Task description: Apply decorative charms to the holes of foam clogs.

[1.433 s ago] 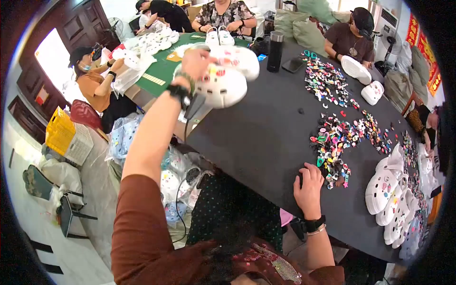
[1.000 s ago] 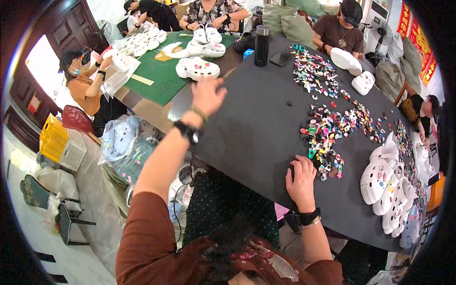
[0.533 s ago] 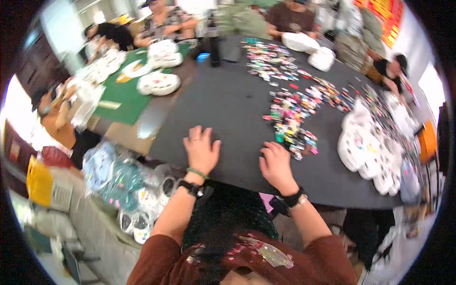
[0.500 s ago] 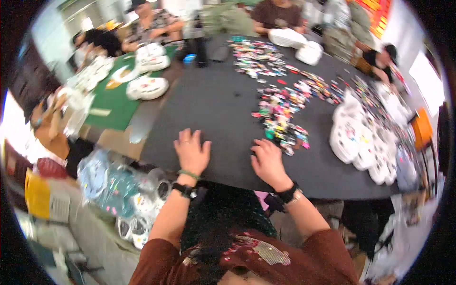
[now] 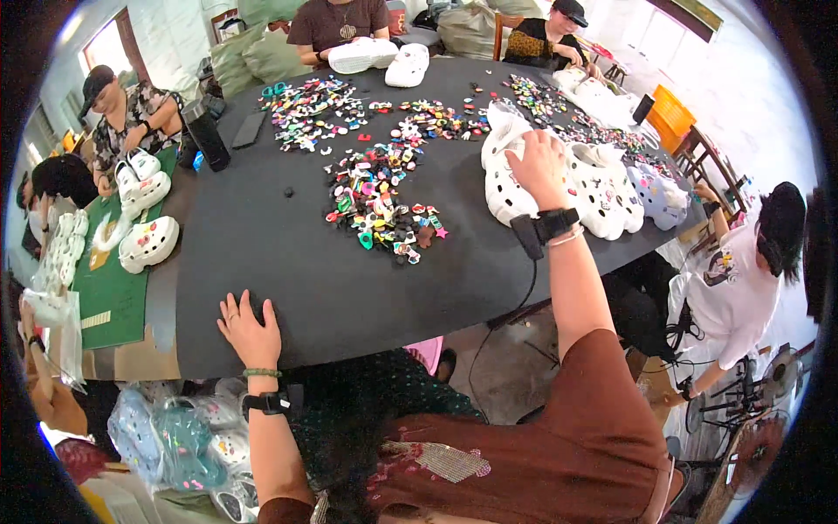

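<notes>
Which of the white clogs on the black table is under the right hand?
The white clog at the near left end of the right-side pile; the right hand rests on it, the other clogs lie untouched.

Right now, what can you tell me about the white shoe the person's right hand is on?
The white clog is a chunky shoe that looks like soft foam or plastic, with round holes dotted over its rounded top. It lies on the black table at the near end of a cluster of similar white clogs. The right hand rests on top of it, fingers spread. Colourful little charms lie scattered to its left.
</notes>
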The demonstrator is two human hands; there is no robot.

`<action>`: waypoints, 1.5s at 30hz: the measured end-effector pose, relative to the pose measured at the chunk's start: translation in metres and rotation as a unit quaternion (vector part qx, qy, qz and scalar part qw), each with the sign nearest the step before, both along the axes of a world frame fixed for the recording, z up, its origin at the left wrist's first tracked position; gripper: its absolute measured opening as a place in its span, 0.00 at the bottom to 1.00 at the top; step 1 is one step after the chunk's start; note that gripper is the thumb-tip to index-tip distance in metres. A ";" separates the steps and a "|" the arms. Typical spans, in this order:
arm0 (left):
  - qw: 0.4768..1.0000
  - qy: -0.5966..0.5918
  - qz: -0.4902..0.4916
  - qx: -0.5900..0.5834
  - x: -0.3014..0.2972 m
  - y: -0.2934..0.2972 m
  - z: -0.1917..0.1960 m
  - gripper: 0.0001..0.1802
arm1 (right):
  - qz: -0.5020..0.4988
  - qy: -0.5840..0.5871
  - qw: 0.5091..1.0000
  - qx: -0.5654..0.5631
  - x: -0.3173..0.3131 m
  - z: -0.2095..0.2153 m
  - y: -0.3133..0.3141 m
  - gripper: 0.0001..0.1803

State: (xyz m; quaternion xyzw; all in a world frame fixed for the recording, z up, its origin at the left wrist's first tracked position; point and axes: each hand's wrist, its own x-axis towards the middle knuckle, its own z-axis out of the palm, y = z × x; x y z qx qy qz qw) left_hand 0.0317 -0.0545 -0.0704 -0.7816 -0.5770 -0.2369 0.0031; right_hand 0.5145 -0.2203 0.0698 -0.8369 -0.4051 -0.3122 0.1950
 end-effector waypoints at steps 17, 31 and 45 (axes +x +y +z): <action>0.999 -0.022 -0.016 0.038 0.001 0.000 0.004 0.27 | -0.065 0.205 0.963 -0.160 0.060 -0.020 -0.019 0.50; 0.997 -0.043 -0.016 0.056 -0.001 -0.001 -0.002 0.27 | 0.240 0.045 0.965 -0.098 -0.062 0.067 -0.005 0.23; 0.826 -0.531 -0.025 0.186 -0.058 -0.048 0.061 0.23 | 0.632 -0.067 0.744 -0.206 -0.297 0.024 0.103 0.21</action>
